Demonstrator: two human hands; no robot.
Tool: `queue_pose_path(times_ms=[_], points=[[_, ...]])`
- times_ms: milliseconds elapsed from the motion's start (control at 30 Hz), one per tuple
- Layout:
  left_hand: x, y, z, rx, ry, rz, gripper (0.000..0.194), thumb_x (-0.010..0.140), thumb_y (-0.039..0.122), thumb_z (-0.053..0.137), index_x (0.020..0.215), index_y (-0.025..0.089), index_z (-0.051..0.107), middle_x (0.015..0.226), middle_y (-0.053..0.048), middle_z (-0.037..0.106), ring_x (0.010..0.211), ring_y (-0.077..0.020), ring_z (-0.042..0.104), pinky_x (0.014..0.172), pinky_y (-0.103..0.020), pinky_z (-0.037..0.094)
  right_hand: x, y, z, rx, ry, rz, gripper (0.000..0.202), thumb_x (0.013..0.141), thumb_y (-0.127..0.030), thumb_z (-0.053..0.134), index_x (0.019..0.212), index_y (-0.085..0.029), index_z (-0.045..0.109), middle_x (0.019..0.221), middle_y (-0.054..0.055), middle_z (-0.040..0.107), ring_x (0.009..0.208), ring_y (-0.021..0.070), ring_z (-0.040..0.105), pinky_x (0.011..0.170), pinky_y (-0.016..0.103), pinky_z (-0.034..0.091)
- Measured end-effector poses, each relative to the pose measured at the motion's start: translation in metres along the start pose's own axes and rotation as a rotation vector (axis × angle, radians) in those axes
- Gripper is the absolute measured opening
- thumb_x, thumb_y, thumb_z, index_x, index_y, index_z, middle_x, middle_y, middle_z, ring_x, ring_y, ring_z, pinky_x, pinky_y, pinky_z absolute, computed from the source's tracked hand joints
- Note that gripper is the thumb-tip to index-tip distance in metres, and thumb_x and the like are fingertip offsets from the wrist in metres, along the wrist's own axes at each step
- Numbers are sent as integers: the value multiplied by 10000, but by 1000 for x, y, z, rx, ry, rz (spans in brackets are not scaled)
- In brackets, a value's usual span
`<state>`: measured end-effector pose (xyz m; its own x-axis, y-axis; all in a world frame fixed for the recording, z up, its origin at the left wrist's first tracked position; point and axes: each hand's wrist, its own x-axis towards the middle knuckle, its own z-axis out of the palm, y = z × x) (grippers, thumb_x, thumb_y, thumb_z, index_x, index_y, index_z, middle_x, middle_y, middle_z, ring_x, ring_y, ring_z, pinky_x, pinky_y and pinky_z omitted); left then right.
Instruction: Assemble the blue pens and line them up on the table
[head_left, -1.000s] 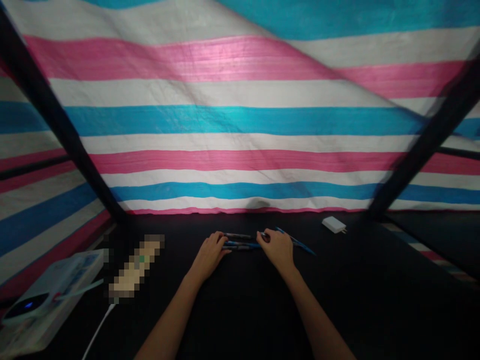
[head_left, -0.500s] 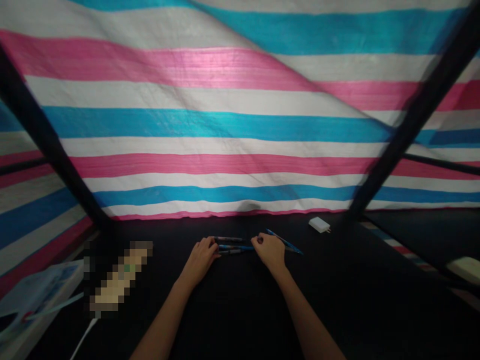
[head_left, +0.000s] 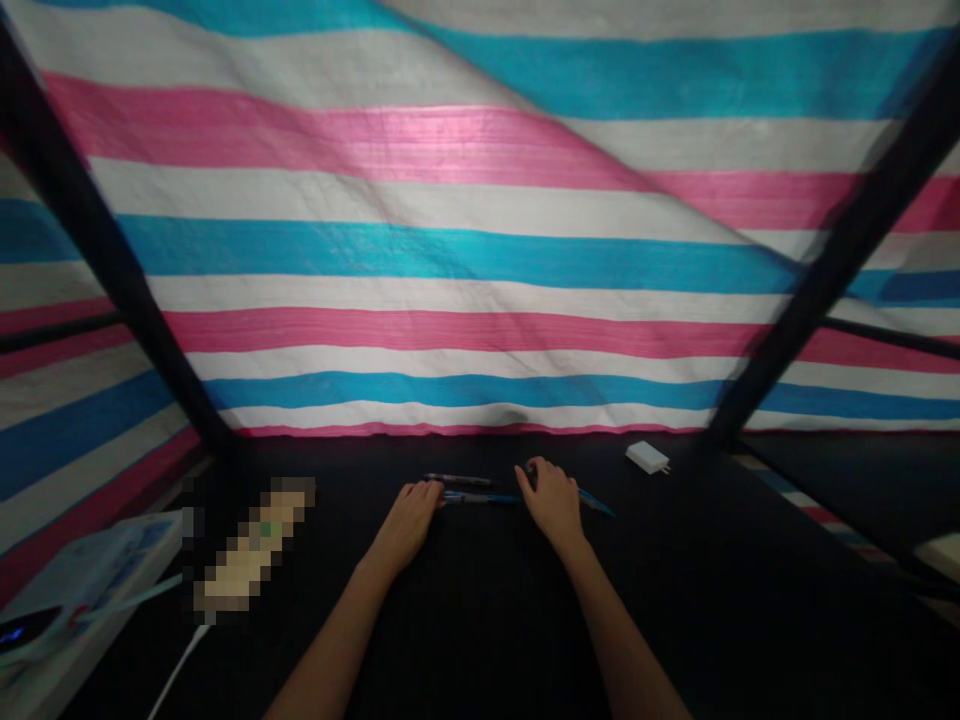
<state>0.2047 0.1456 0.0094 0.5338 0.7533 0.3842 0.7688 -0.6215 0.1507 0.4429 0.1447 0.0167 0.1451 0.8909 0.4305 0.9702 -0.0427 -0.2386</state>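
Several slim pens lie on the black table in front of me. My left hand (head_left: 412,518) is closed, its fingertips at the left ends of the blue pens (head_left: 480,498). A dark pen with a clear barrel (head_left: 461,480) lies just behind them, apart from that hand. My right hand (head_left: 553,503) is over the right side of the group, thumb spread away from the curved fingers. Another blue pen (head_left: 598,503) lies slantwise beneath it, partly hidden, its end showing to the right.
A white charger plug (head_left: 647,458) lies at the back right. To the left are a blurred-out tan object (head_left: 251,550) with a white cable (head_left: 180,665) and a pale box or packet (head_left: 97,580). Black frame poles (head_left: 832,260) and striped sheeting (head_left: 465,330) enclose the table.
My right hand has opened from a closed grip, thumb and fingers now apart, and covers more of the slanted blue pen. My left hand stays at the pen ends. The view has shifted slightly.
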Motion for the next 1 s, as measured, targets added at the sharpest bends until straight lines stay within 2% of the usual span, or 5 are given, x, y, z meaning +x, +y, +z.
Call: queue_pose_path(times_ms=[200,433,567,700,1000], points=[[1,1,1,-18,36,17,156,902,149,362,977,179,495,906,-14,564,848,-157,506,772,-303,355,-3,14,11,-190,-128,-9,361,732,-19,421,1027,-170,563,1027,111,539,946,226,477,724,315,336],[0,0,2,75,56,57,86,886,215,426,880,190,508,908,-14,533,841,-167,491,699,-277,355,-2,3,-12,-76,13,-126,326,809,-127,416,1100,-189,550,1073,98,543,960,250,465,777,367,323],[0,-1,3,137,56,125,107,896,201,401,883,186,507,848,-12,545,796,-166,505,701,-292,342,-7,-21,-15,455,-335,-344,319,890,-332,327,963,-199,608,891,39,625,817,169,548,721,272,378],[-1,1,1,177,28,145,117,894,191,394,893,184,510,834,-18,551,777,-171,504,711,-307,334,-13,-34,-8,642,-572,-396,380,871,-358,369,662,-175,628,626,-1,615,604,135,554,614,236,381],[0,3,-3,40,-31,13,163,881,125,369,855,187,518,822,-2,591,767,-158,519,719,-296,329,-16,-38,-2,600,-320,-394,225,782,-321,538,953,-234,656,904,33,661,861,182,577,781,281,401]])
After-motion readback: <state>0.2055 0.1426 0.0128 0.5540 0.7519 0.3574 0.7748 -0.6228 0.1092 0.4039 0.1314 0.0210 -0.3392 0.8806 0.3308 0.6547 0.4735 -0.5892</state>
